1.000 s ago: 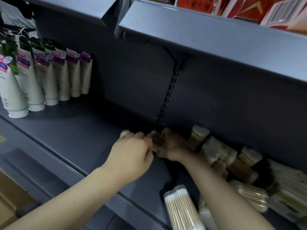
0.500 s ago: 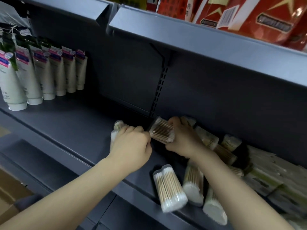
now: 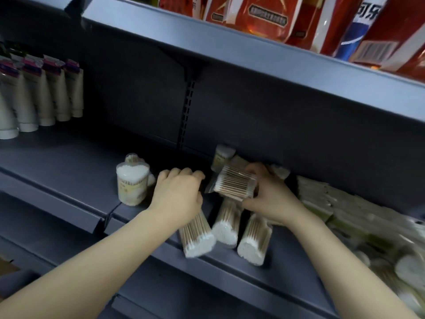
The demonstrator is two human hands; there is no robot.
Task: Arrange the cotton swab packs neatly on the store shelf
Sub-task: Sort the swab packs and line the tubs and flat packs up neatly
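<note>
The right hand [image 3: 269, 196] grips a clear cotton swab pack [image 3: 234, 184] sideways above the shelf [image 3: 69, 178], probably to stand it beside the upright pack [image 3: 132, 183]. The left hand [image 3: 178, 196] is curled, fingers bent down; what it holds, I cannot tell.

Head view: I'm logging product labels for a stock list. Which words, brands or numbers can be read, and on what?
None can be read in full.
Red packs: dark label, lettering blurred.
Blue and white pack: large characters, cut off and blurred.
Barcode label: digits too small.
Upright swab tub: yellowish label, print blurred.
White tubes: pink labels, blurred.
Swab pack in the right hand: no print visible.
</note>
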